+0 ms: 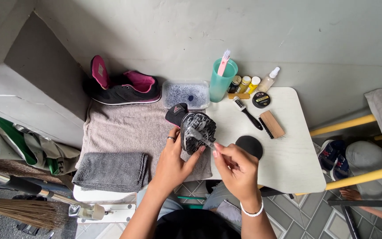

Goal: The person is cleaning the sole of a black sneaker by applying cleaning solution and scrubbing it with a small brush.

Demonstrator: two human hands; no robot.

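A person seated at a small white table is gripping a black shoe sole-up in the left hand, fingers wrapping its side and a ring showing on 1 finger. The shoe is sitting at the table's middle, over the edge of a grey towel spread across the left half. The right hand is pinching a small brush, fingers clenching its handle, with the bristle end seeming to touch the wet, soapy tread; the head itself is too small to make out clearly. A white beaded bracelet is circling the right wrist.

The matching shoe, black with pink lining, is resting at the towel's far edge against the wall. Beside it a clear tub is holding foamy water, and a teal cup is holding a pink brush. 4 small bottles, a round tin, a black-handled brush and a wooden brush are lying near the table's far right. A folded grey cloth is lying at the near left.
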